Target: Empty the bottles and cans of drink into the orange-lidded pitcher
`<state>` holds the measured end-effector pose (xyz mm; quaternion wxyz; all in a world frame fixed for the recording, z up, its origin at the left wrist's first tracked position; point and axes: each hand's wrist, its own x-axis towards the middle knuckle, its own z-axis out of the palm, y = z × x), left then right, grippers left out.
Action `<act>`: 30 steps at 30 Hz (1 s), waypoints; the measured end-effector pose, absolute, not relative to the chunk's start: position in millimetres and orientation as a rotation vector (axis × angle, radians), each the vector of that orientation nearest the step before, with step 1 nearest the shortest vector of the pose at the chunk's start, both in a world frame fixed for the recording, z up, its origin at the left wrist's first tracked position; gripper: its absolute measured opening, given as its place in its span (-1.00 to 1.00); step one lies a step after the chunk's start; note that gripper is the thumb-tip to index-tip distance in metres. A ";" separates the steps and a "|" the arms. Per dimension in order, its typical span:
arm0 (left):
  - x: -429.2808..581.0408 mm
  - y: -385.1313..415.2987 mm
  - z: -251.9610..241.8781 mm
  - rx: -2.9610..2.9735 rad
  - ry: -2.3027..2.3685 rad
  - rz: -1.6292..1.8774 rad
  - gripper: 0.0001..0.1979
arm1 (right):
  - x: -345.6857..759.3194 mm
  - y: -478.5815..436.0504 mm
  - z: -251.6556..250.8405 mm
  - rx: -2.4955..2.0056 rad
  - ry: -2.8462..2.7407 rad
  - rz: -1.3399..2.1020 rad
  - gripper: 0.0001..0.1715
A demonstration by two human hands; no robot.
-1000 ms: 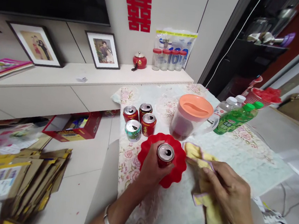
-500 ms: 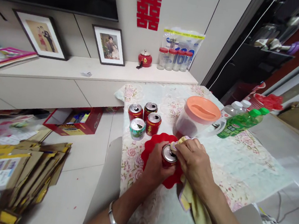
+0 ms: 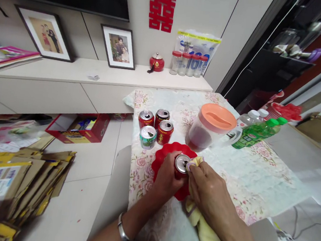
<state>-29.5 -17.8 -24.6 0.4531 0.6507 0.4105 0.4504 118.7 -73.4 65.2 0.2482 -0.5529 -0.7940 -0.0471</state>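
A red drink can (image 3: pixel 182 164) with an opened top stands upright in my left hand (image 3: pixel 168 175), whose fingers wrap round its side. It is held over a red scalloped plate (image 3: pixel 162 155). Bunched in my right hand (image 3: pixel 208 184) is a yellow cloth (image 3: pixel 208 234), pressed at the right rim of the can; its long end hangs down toward my lap. Just beyond the plate stand several opened cans: a red can (image 3: pixel 165 132) nearest, a green can (image 3: pixel 147 137) to its left, and red ones behind.
A pitcher (image 3: pixel 205 131) with an orange lid stands behind my right hand. Green bottles (image 3: pixel 255 135) and white-capped bottles lie at the table's right side. Flattened cardboard (image 3: pixel 37 184) and a red box (image 3: pixel 81 129) are on the floor at left. A cabinet (image 3: pixel 110 74) backs the table.
My right hand has shifted slightly right and down along the can's rim with the cloth. The cloth's hanging end has swung left. My left hand keeps its hold on the can.
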 end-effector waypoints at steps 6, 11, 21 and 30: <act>-31.5 -17.6 -23.3 1.594 0.981 1.146 -0.45 | 106.1 -81.1 60.5 -1.363 -2.090 -0.026 -0.83; -31.8 -16.3 -24.8 1.609 0.970 1.130 -0.42 | 110.6 -79.9 56.2 -1.253 -2.103 -0.038 -0.79; -29.8 -17.3 -24.0 1.594 1.016 1.094 -0.34 | 125.4 -66.2 58.6 -1.466 -2.099 -0.203 -0.78; -32.1 -16.4 -18.7 1.539 0.985 1.066 -0.35 | 111.3 -78.9 44.2 -1.398 -1.744 0.187 -0.77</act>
